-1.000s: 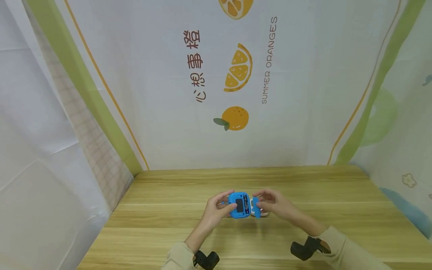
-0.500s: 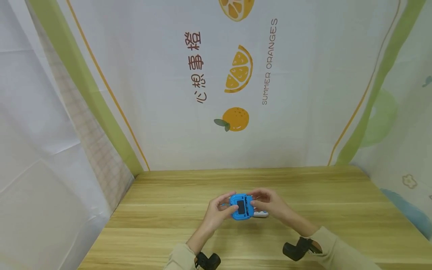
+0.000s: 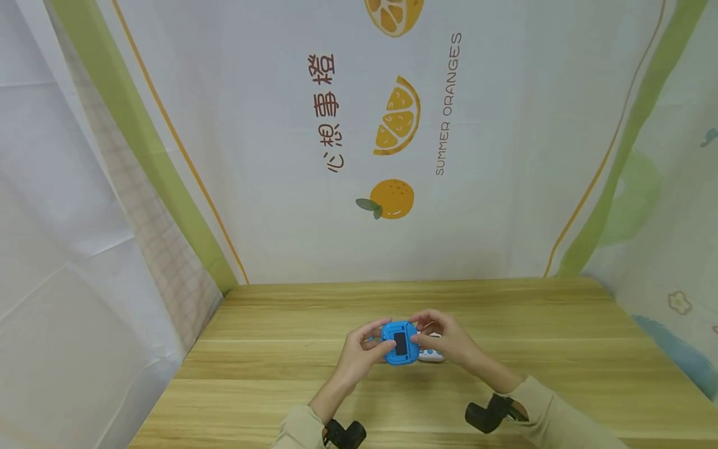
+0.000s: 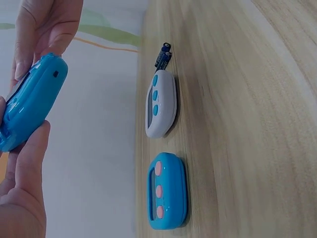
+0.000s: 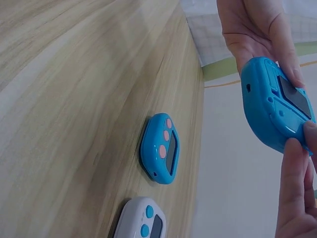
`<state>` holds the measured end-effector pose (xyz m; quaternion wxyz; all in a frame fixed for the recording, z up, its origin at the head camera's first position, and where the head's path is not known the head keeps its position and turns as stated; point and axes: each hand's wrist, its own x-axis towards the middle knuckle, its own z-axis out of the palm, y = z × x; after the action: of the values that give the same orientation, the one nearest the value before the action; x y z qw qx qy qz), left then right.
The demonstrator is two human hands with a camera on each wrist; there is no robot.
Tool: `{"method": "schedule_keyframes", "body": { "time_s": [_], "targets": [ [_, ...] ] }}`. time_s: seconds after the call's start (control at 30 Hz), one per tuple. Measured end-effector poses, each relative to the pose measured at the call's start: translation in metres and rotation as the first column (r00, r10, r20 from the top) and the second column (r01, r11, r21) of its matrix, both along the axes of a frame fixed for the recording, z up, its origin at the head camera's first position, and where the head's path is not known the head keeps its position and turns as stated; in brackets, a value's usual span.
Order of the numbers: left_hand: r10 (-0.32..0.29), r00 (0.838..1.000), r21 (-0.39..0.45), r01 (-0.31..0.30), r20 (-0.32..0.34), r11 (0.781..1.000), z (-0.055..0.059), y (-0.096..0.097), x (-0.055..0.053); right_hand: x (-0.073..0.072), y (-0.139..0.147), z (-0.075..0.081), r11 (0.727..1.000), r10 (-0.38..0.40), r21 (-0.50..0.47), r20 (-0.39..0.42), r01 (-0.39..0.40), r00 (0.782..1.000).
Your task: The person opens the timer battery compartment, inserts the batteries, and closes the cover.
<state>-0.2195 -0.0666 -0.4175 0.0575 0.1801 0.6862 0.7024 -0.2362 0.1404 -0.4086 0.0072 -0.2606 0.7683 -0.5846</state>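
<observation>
My left hand [image 3: 361,346] grips a blue digital timer [image 3: 401,357] by its left edge, thumb on the back near a dark rectangular panel. The timer is held above the table with its back toward the head camera. At its right edge my right hand [image 3: 445,337] pinches it, thumb over the battery cover [image 3: 412,350] and fingers behind. The cover lies over the battery slot, hiding what is inside. Below on the table rest a white timer with blue buttons [image 4: 162,106] and another blue timer with pink buttons [image 4: 168,193].
Small dark-blue batteries [image 4: 163,57] lie on the wooden table [image 3: 269,374] beyond the white timer. A printed cloth [image 3: 482,206] hangs behind the table's back edge, and more cloth hangs at both sides.
My right hand has moved left, bringing the detached battery cover onto the timer's back. The slot with batteries showing is now covered. My left hand has stayed nearly still.
</observation>
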Motion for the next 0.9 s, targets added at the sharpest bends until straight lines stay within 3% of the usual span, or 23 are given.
{"method": "schedule_keyframes", "body": {
  "time_s": [0.13, 0.23, 0.37, 0.47, 0.6, 0.9],
  "targets": [
    [-0.005, 1.0, -0.007, 0.005, -0.003, 1.0, 0.012, 0.0, 0.007, -0.001, 0.001, -0.001, 1.0, 0.005, 0.0, 0.025, -0.005, 1.0],
    [-0.015, 1.0, -0.021, 0.015, -0.008, 1.0, 0.021, 0.0, 0.012, -0.002, 0.003, -0.003, 0.999, 0.042, -0.006, 0.089, -0.042, 0.995],
    [-0.039, 0.999, -0.03, 0.039, -0.012, 0.999, 0.023, -0.001, 0.012, -0.003, 0.008, -0.005, 0.99, 0.143, -0.025, 0.219, -0.141, 0.965],
    [-0.05, 0.999, -0.049, 0.049, -0.012, 0.998, 0.024, -0.001, 0.013, -0.005, 0.011, -0.006, 0.978, 0.207, -0.034, 0.268, -0.205, 0.941],
    [-0.045, 0.999, -0.076, 0.044, -0.014, 0.996, 0.027, -0.002, 0.014, -0.005, 0.011, -0.006, 0.972, 0.232, -0.02, 0.259, -0.235, 0.938],
    [-0.026, 1.0, -0.087, 0.025, -0.008, 0.996, 0.028, -0.001, 0.012, -0.002, 0.006, -0.006, 0.984, 0.174, 0.001, 0.256, -0.18, 0.951]
  ]
}}
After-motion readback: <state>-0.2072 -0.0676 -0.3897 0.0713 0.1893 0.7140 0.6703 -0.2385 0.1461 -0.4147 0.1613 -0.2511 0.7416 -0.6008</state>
